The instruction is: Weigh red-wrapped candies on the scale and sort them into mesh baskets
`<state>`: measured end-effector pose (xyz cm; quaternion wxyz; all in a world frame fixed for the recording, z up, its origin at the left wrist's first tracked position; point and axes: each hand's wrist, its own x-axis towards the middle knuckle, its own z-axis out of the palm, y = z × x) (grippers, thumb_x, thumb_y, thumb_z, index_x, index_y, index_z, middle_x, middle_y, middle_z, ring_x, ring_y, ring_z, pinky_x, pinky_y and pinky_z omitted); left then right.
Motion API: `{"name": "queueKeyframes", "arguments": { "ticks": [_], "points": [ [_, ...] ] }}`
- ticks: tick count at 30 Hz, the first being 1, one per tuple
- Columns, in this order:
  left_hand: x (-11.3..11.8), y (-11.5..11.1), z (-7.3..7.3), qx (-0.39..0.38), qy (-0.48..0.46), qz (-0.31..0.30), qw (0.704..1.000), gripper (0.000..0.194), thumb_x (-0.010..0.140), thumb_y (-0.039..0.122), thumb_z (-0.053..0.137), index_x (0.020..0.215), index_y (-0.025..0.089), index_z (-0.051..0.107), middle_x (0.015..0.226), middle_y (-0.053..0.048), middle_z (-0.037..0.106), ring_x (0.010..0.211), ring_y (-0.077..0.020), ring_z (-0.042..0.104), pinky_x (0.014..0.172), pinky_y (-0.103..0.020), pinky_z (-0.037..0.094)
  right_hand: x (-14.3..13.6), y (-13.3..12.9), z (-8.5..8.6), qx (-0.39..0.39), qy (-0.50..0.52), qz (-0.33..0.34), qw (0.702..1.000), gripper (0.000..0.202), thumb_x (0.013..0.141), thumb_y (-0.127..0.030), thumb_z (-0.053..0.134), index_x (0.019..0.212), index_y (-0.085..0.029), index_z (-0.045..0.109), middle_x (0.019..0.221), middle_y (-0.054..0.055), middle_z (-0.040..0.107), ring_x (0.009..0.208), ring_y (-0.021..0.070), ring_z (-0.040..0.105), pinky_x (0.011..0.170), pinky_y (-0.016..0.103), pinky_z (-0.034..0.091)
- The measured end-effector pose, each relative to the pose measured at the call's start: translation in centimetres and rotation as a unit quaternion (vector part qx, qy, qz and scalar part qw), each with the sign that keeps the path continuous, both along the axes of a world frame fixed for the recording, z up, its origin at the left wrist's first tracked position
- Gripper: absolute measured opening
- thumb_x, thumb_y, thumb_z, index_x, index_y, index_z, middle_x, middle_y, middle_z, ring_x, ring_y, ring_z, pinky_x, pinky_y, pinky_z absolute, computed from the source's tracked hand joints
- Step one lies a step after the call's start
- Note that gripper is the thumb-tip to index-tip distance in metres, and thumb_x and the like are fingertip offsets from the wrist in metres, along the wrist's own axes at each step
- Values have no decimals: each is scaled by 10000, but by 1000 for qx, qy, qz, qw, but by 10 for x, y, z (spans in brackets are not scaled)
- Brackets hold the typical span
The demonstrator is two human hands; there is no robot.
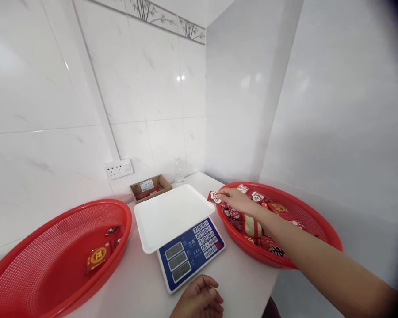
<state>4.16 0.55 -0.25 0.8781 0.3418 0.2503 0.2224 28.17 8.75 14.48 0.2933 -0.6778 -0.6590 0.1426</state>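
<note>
My right hand [237, 199] pinches a small red packet [215, 197] with white printing, held over the rim of the right red basket [321, 229]. Below and around that hand, the basket holds a heap of red packets [234, 216], a pale packet [252, 226] among them. Just in front of the digital scale [182, 265], my left hand [202, 298] hovers with its fingers loosely curled and apart, holding nothing visible. The scale's white pan [172, 216] has nothing on it.
Another red basket [69, 216] on the left holds a red packet with a gold emblem [98, 257] and small packets. Behind the scale sit a cardboard box [164, 182] and a clear bottle [179, 171]. A socket [118, 168] is on the tiled wall.
</note>
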Motion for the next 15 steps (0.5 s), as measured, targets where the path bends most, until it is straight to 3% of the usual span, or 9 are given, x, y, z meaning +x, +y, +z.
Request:
{"name": "queueKeyframes", "arguments": {
  "ticks": [6, 11, 15],
  "points": [
    [-2, -2, 0, 6, -1, 6, 1000, 361, 612, 345, 754, 813, 153, 524, 670, -16, 636, 569, -107, 598, 588, -240, 407, -36, 21, -11, -15, 48, 84, 995, 351, 825, -250, 462, 1163, -180, 528, 995, 14, 664, 890, 126, 606, 768, 209, 457],
    [-1, 0, -2, 7, 11, 10, 1000, 351, 611, 344, 751, 805, 154, 528, 662, -15, 632, 560, -108, 591, 584, -243, 402, -3, 31, -17, 5, -8, -27, 1000, 376, 831, -195, 434, 1194, -117, 494, 1142, 109, 588, 1030, 174, 548, 892, 268, 394],
    [0, 1, -1, 9, 12, 5, 1000, 360, 607, 348, 754, 807, 154, 526, 664, -14, 630, 567, -108, 590, 587, -246, 400, 33, 19, -30, -32, -74, -76, 994, 299, 759, -153, 515, 1043, -148, 606, 1059, 86, 636, 991, 206, 571, 863, 286, 405]
  ]
}}
